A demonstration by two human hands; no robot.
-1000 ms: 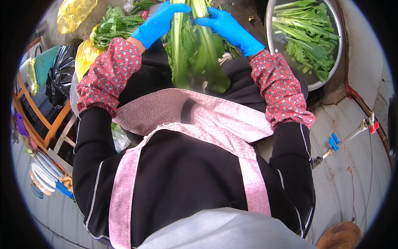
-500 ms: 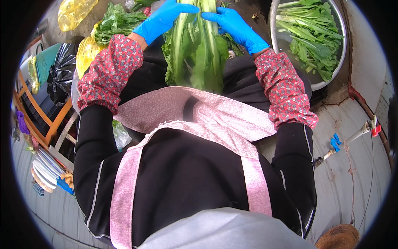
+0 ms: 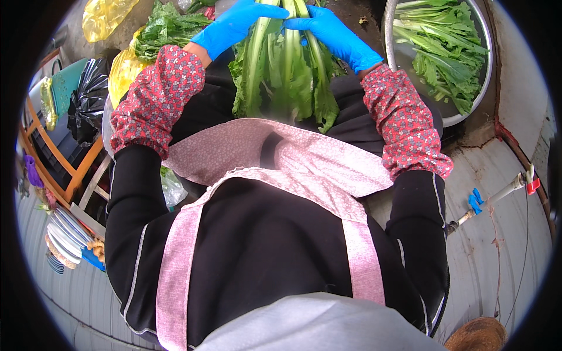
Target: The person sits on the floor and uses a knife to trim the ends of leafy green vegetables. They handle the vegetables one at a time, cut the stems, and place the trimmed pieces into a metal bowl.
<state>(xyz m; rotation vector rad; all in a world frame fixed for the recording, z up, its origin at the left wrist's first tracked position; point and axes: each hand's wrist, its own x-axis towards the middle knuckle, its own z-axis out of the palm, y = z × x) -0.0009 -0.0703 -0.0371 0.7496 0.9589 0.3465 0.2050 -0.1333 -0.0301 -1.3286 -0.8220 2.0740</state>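
Observation:
Both my hands wear blue gloves and grip a bunch of long leafy greens (image 3: 270, 76) by the stems at the top of the view. My left hand (image 3: 239, 24) is closed on the left side of the stems. From the right, my right hand (image 3: 335, 36) is closed on them, its thumb and index finger laid across the front. Leaves hang down over my lap, in front of the pink apron (image 3: 234, 143). The upper ends of the stems are cut off by the picture edge.
On the right, a metal basin (image 3: 483, 90) holds more leafy greens (image 3: 448, 50). Loose greens (image 3: 171, 32) lie on the left by yellow plastic bags (image 3: 105, 19). Further left are a black plastic bag (image 3: 88, 102) and a wooden chair (image 3: 82, 169). A red-handled tap (image 3: 532, 186) stands at right.
The hanging leaves have spread, with one now draping further right over my lap. My right thumb and index finger have shifted slightly on the stems; both hands still hold the bunch.

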